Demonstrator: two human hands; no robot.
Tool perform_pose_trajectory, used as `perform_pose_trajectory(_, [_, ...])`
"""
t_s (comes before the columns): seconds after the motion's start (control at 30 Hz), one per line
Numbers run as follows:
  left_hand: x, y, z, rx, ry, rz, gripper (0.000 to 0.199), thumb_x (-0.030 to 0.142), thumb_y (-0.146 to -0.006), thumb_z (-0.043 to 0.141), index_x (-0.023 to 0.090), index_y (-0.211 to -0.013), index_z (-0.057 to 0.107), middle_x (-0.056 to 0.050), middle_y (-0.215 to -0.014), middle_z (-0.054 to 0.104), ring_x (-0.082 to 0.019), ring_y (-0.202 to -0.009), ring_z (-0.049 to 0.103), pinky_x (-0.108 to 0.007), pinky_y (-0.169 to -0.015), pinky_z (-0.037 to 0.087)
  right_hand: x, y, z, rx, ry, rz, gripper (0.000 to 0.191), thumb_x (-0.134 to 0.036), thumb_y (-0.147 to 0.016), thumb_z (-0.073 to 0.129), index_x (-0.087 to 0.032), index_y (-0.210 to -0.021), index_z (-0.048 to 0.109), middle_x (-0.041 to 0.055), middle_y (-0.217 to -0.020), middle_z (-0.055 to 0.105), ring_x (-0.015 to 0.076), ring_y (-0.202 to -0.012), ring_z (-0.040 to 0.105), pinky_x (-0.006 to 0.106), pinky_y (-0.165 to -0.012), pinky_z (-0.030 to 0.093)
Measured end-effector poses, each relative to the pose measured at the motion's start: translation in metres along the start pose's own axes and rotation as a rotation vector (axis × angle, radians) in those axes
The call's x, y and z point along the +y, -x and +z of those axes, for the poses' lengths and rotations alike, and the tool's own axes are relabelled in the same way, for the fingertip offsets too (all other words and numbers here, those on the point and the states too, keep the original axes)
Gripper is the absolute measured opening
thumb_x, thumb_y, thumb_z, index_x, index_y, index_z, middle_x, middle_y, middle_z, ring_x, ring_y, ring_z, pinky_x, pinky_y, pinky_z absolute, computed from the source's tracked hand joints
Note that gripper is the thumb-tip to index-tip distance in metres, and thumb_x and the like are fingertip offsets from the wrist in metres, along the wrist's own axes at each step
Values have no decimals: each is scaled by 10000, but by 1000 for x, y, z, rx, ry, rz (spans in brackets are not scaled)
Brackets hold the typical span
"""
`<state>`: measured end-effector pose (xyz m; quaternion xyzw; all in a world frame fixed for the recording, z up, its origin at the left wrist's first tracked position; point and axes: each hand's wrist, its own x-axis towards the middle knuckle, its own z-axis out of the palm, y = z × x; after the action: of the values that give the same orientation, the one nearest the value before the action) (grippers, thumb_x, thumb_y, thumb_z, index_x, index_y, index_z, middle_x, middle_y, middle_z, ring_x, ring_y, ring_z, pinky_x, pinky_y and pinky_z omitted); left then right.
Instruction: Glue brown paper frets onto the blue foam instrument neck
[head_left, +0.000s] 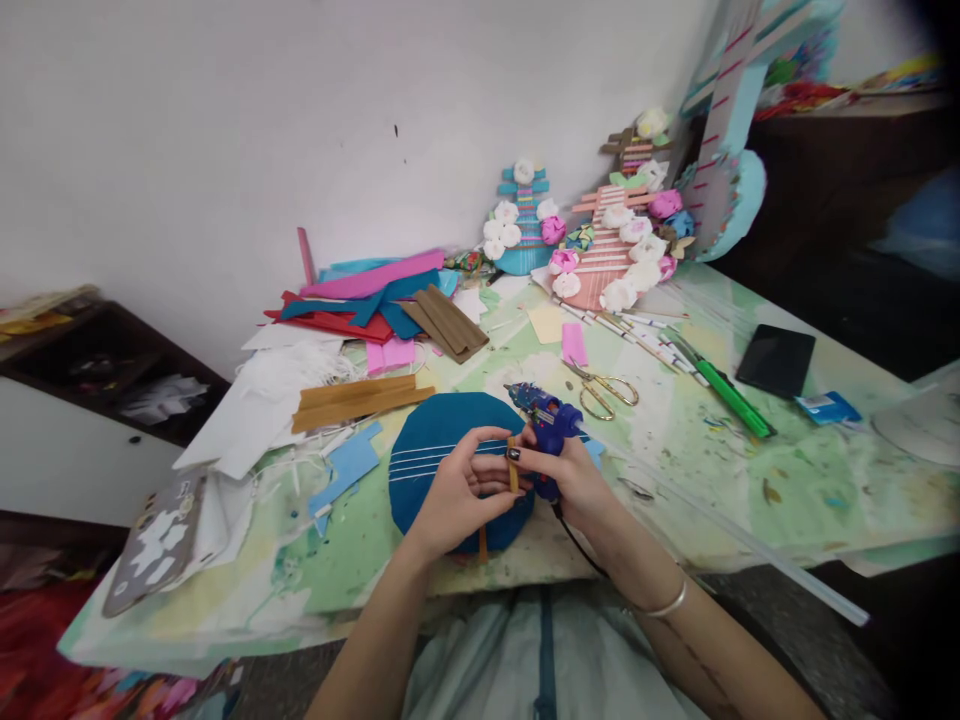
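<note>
A small ochre paper strip (514, 470) stands between the fingers of my left hand (469, 485), which pinch it. My right hand (574, 480) is wrapped round a dark blue glue gun (551, 425), its nozzle pointing up and left and a long clear glue stick (712, 520) running out of its back. The right thumb reaches toward the strip; whether it presses on it I cannot tell. Under both hands lies a round dark teal piece (420, 500) with several white strings across it. Another thin ochre strip (483, 543) shows at its lower edge.
Gold-handled scissors (600, 388), a green cutter (735, 398) and a black phone (776, 360) lie to the right. Folded ochre paper (352, 400) and light blue scraps (349, 465) are at the left. Flower-decorated paper instruments (525, 235) lean on the back wall.
</note>
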<state>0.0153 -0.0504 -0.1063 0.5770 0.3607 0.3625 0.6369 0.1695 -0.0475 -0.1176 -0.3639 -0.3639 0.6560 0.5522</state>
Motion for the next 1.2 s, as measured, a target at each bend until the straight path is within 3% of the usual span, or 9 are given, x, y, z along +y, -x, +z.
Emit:
perform_pose_trajectory(0.17, [-1, -2, -3, -6, -69, 22, 521, 112, -686, 703, 205, -1128, 444, -51, -905, 713, -180, -823, 690, -292, -780, 537, 0, -1, -3, -2, 70, -4, 254, -252, -649, 712, -174, -754, 495, -18, -735, 556, 110, -648, 512, 227, -576, 415])
perform_pose_trajectory(0.27, [-3, 1, -4, 55, -164, 82, 526, 118, -684, 697, 194, -1135, 437, -45, -868, 710, -165, -770, 681, -289, -760, 533, 1, 4, -11, 42, 169, -5, 260, -305, -667, 706, -177, -748, 496, -16, -669, 566, 130, -612, 542, 251, -574, 441])
perform_pose_trajectory(0.4, [-8, 6, -5, 175, -197, 174, 538, 158, -679, 717, 193, -1130, 426, 11, -722, 657, -133, -617, 640, -237, -611, 513, 9, 23, -26, 29, 374, 79, 262, -334, -693, 683, -191, -792, 488, -20, -587, 556, 181, -516, 573, 302, -505, 463])
perform_pose_trajectory(0.57, [-14, 5, -9, 291, -134, 250, 563, 194, -672, 741, 207, -1129, 413, 47, -687, 596, -116, -556, 606, -219, -545, 489, 29, 43, -34, 47, 744, -91, 148, -256, -709, 656, -191, -778, 542, 5, -680, 582, 169, -606, 550, 280, -557, 441])
perform_pose_trajectory(0.63, [-13, 3, -10, 303, -140, 251, 563, 194, -666, 745, 210, -1122, 415, 54, -677, 587, -106, -540, 587, -209, -533, 472, 32, 45, -35, 93, 715, -123, 170, -303, -720, 662, -190, -784, 551, 19, -698, 595, 171, -605, 551, 276, -541, 436])
perform_pose_trajectory(0.77, [-7, 2, -14, 291, -222, 225, 531, 200, -681, 733, 200, -1123, 439, 89, -564, 513, -72, -481, 475, -173, -485, 385, 18, 49, -40, 142, 490, -23, 271, -433, -758, 641, -186, -840, 567, 11, -603, 571, 152, -496, 528, 254, -449, 409])
perform_pose_trajectory(0.93, [-2, 2, -15, 229, -280, 193, 534, 197, -680, 737, 194, -1135, 456, 98, -537, 484, -58, -470, 416, -159, -460, 331, -9, 63, -43, -84, 311, 72, 343, -499, -809, 588, -174, -918, 609, 14, -598, 568, 135, -496, 520, 230, -429, 379])
perform_pose_trajectory(1.1, [-4, 3, -11, 174, -268, 202, 562, 191, -654, 758, 197, -1141, 477, 97, -530, 490, -49, -446, 390, -158, -434, 295, -21, 70, -37, -77, 456, 7, 326, -475, -802, 613, -151, -783, 639, 57, -597, 621, 146, -506, 544, 240, -441, 373])
perform_pose_trajectory(1.2, [-4, 4, -9, 144, -274, 208, 554, 188, -658, 757, 205, -1145, 493, 92, -538, 494, -49, -446, 385, -164, -437, 295, -23, 71, -35, -59, 509, -44, 280, -441, -799, 628, -161, -807, 634, 45, -636, 624, 145, -559, 551, 231, -455, 367])
